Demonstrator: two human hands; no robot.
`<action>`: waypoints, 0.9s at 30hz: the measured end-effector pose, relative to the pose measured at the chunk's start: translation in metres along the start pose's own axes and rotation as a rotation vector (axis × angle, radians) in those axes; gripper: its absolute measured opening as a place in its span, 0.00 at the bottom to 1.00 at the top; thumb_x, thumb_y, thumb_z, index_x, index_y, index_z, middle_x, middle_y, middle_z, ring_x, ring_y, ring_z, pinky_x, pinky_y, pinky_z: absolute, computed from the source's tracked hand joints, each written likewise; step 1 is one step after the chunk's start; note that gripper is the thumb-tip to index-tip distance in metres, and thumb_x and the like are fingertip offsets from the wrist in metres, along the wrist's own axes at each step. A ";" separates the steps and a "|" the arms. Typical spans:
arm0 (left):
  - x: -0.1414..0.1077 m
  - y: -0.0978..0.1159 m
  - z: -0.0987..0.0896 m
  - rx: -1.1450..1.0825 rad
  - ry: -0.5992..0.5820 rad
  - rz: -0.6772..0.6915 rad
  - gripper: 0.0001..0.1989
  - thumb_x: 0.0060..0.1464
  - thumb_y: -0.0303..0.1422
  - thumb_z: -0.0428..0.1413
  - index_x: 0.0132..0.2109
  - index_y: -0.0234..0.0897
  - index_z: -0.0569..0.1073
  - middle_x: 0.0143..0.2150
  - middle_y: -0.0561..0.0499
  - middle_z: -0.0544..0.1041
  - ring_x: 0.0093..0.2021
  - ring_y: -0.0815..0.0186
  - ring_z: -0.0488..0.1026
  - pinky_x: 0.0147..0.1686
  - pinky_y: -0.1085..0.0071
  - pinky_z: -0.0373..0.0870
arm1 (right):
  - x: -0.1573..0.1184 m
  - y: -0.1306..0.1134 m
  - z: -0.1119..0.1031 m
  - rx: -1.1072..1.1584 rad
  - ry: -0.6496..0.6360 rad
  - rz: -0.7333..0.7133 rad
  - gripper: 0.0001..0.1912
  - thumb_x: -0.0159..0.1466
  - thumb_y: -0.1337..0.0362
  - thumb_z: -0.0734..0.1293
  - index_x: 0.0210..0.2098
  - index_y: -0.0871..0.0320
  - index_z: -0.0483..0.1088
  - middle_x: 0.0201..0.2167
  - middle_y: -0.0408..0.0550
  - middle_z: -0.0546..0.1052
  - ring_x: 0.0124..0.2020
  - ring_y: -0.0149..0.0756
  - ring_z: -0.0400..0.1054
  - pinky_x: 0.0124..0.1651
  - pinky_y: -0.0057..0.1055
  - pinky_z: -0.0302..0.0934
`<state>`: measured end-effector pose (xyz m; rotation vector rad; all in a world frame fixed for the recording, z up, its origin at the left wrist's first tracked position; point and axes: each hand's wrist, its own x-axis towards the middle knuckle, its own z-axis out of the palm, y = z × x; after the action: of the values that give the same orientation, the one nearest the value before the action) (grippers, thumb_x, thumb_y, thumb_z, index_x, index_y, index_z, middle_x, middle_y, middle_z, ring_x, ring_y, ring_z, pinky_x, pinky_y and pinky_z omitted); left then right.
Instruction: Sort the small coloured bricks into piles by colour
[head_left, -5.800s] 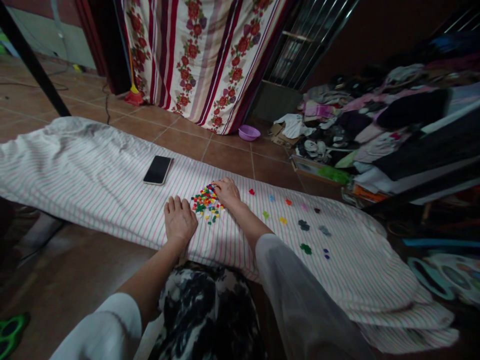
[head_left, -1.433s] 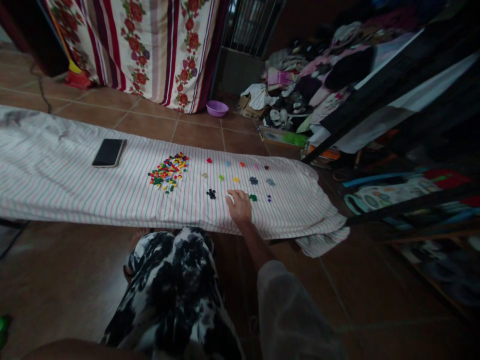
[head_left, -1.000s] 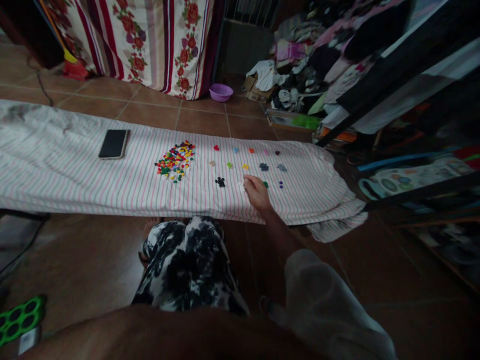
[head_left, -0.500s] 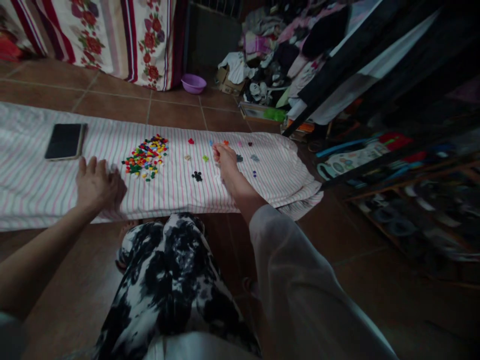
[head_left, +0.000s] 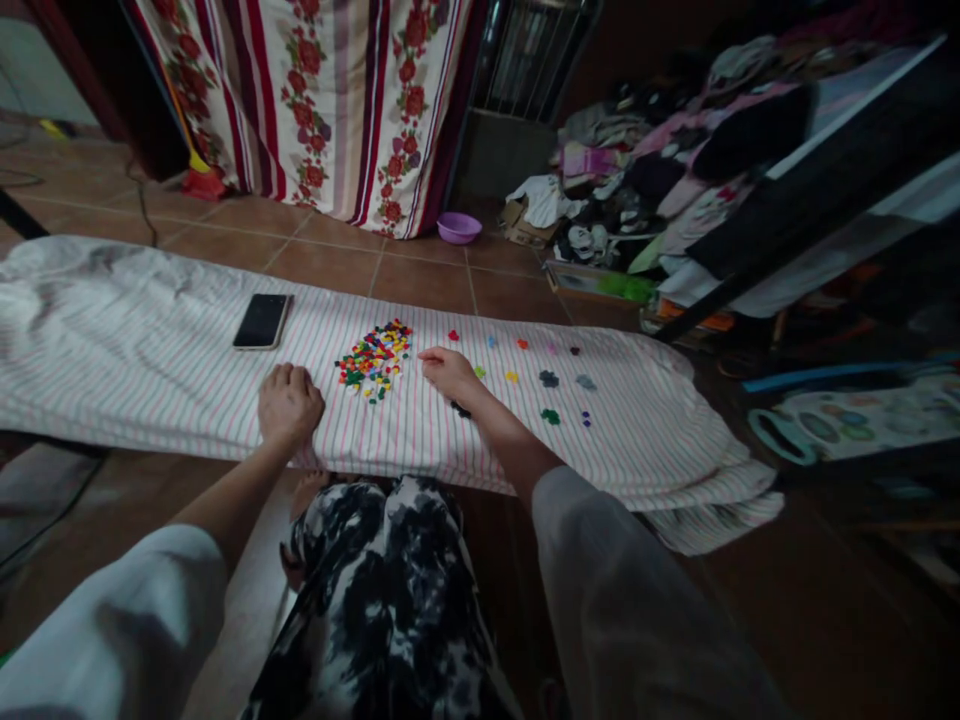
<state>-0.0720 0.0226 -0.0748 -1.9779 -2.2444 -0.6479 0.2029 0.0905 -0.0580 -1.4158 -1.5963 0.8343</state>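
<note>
Person's two hands at a table [head_left: 660, 440] covered with striped cloth, which crosses the middle of the frame. The mixed pile of small coloured pieces [head_left: 373, 360] lies near the centre of the frame, between the hands. The left hand [head_left: 291, 405], left of centre, rests on the cloth with its fingers curled under; whether it encloses anything cannot be told. The right hand [head_left: 448, 372], just right of the pile, has thumb and forefinger drawn together; a piece between them cannot be made out.

Right of centre, small single-colour groups lie apart in rows. Upper row, left to right: red group [head_left: 453, 335], light blue group [head_left: 491, 341], orange group [head_left: 523, 343], pink group [head_left: 551, 348] and dark brown group [head_left: 575, 351]. Below these are the yellow group [head_left: 511, 377] and dark grey group [head_left: 549, 379]; lower still, the dark green group [head_left: 550, 417]. The black group [head_left: 460, 410] is partly hidden by the right forearm. A phone [head_left: 262, 321] lies left of the pile.
</note>
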 end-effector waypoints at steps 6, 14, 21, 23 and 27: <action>0.000 0.001 0.002 0.006 0.027 -0.008 0.16 0.58 0.31 0.43 0.45 0.31 0.72 0.53 0.33 0.72 0.58 0.49 0.67 0.57 0.54 0.60 | 0.010 -0.005 0.018 -0.202 -0.073 -0.026 0.13 0.57 0.74 0.65 0.34 0.54 0.79 0.33 0.44 0.81 0.35 0.35 0.74 0.46 0.33 0.67; 0.000 -0.001 0.009 -0.004 0.073 -0.014 0.15 0.58 0.31 0.46 0.47 0.30 0.73 0.56 0.33 0.72 0.61 0.47 0.66 0.60 0.51 0.61 | 0.020 -0.002 0.035 -0.360 -0.143 -0.002 0.15 0.62 0.73 0.62 0.39 0.53 0.79 0.40 0.43 0.81 0.43 0.35 0.74 0.51 0.30 0.65; -0.001 -0.002 0.013 0.026 0.111 0.000 0.15 0.58 0.31 0.46 0.46 0.31 0.73 0.56 0.33 0.73 0.60 0.46 0.67 0.58 0.51 0.62 | 0.015 0.002 0.042 -0.470 -0.179 -0.073 0.15 0.63 0.72 0.63 0.41 0.52 0.79 0.42 0.45 0.80 0.44 0.36 0.73 0.51 0.29 0.64; -0.001 -0.002 0.013 0.030 0.115 0.004 0.14 0.58 0.31 0.46 0.46 0.31 0.72 0.56 0.33 0.73 0.60 0.46 0.67 0.58 0.51 0.63 | 0.013 0.004 0.042 -0.486 -0.171 -0.085 0.15 0.63 0.72 0.63 0.42 0.53 0.79 0.41 0.46 0.79 0.42 0.35 0.72 0.50 0.29 0.64; -0.001 0.000 0.011 0.036 0.103 -0.005 0.14 0.58 0.31 0.46 0.46 0.30 0.73 0.56 0.33 0.73 0.60 0.46 0.67 0.58 0.51 0.63 | 0.012 0.004 0.040 -0.501 -0.176 -0.121 0.14 0.64 0.71 0.63 0.43 0.54 0.78 0.40 0.46 0.79 0.42 0.35 0.72 0.49 0.28 0.63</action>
<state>-0.0698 0.0259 -0.0854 -1.8780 -2.1864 -0.6877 0.1686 0.1047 -0.0778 -1.5951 -2.1072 0.5151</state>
